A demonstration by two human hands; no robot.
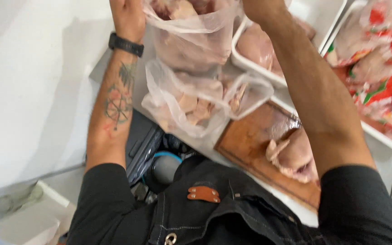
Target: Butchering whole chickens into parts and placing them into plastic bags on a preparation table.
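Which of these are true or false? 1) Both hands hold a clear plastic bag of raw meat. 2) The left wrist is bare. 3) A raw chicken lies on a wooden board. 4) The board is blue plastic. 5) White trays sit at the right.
1) True: the left hand and the right hand grip the top bag at its upper edge, with pale raw meat inside.
2) False: a black watch is strapped round the left wrist.
3) True: a raw chicken lies on the board.
4) False: the board is brown wood.
5) True: white trays at the right hold more raw meat and red-and-green packages.
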